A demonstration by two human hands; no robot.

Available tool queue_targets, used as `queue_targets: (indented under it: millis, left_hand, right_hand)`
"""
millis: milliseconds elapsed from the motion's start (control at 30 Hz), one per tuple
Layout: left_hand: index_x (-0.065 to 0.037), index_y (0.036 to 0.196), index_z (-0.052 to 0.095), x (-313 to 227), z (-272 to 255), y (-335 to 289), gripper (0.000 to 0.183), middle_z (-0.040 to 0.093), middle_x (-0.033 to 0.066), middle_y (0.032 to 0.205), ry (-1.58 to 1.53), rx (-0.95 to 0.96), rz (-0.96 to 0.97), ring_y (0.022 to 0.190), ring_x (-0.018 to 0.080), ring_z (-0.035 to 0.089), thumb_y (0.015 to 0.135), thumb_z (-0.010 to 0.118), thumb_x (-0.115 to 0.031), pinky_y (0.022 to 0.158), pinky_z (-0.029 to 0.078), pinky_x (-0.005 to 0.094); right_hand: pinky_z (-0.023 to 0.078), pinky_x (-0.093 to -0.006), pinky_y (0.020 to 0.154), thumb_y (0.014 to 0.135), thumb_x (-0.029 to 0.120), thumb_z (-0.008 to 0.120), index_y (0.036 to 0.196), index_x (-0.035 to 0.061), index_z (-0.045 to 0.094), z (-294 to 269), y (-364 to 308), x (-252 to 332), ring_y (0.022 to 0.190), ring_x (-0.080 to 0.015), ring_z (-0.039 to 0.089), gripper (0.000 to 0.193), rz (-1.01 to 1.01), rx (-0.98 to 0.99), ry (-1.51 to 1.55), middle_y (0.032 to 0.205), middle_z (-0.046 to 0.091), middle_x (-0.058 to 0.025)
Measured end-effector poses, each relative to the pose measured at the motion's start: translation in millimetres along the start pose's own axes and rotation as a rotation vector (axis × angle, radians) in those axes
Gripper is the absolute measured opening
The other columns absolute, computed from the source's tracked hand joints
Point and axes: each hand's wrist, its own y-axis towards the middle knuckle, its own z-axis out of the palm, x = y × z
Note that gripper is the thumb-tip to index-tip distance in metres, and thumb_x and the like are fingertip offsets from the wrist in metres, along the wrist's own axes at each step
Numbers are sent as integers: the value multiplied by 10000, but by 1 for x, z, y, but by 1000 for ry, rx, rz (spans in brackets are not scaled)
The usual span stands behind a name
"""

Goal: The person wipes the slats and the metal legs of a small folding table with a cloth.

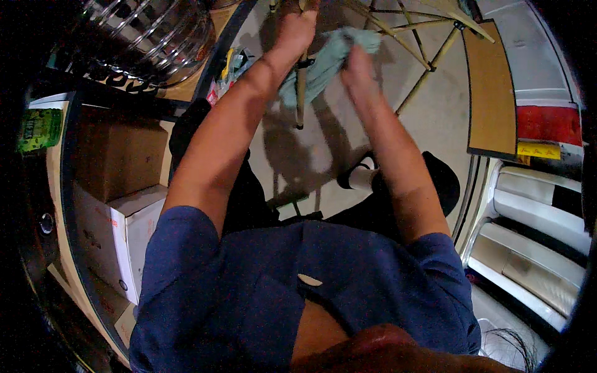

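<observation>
At far left, cardboard boxes [118, 155] sit on a shelf beneath a wire fan guard [149, 31]. The left hand [295, 28] is closed around a wooden chair leg [301, 93] near its top. Just right, the right hand [357, 65] grips a pale green cloth [323, 62], pressing it against that leg.

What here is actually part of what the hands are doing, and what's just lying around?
In use:
- left hand, gripping the wooden chair leg
- right hand, pressing the pale green cloth against the leg

Lying about:
- cardboard boxes on the left
- metal wire fan guard, top left
- green packet, far left
- brown board on the right
</observation>
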Motion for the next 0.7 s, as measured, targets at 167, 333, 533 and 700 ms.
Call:
queue_targets:
  millis: [167, 333, 533, 700]
  left_hand:
    - [-89, 729, 551, 5, 15, 8, 355, 496, 42, 654, -125, 107, 96, 601, 179, 470, 983, 537, -336, 572, 383, 399]
    - [-71, 791, 578, 22, 3, 20, 336, 536, 27, 699, -410, 26, 214, 622, 173, 501, 980, 557, -348, 608, 423, 402]
    - [-17, 954, 642, -46, -13, -43, 402, 627, 60, 838, -404, 29, 165, 752, 156, 590, 966, 569, -412, 707, 482, 305]
    - [37, 1234, 577, -71, -10, -82, 533, 625, 158, 1159, -296, -138, 117, 1032, 286, 555, 972, 515, -423, 924, 421, 367]
  right_hand:
    - [505, -416, 699, 944, 146, 480, 1043, 32, 606, -54, 26, 70, 800, -246, 602, 196, 8, -81, -356, 937, 617, -81]
    - [506, -419, 645, 822, 102, 515, 971, -13, 627, -38, -20, 87, 729, -300, 643, 219, -371, 149, -864, 814, 659, -131]
    - [456, -434, 809, 739, 156, 609, 859, -20, 698, 16, -53, 117, 853, -349, 641, 230, -828, 129, -1587, 840, 680, -205]
    - [397, -594, 859, 669, 199, 650, 732, 7, 671, 70, -25, 78, 840, -406, 630, 203, -850, 269, -1837, 766, 657, -229]
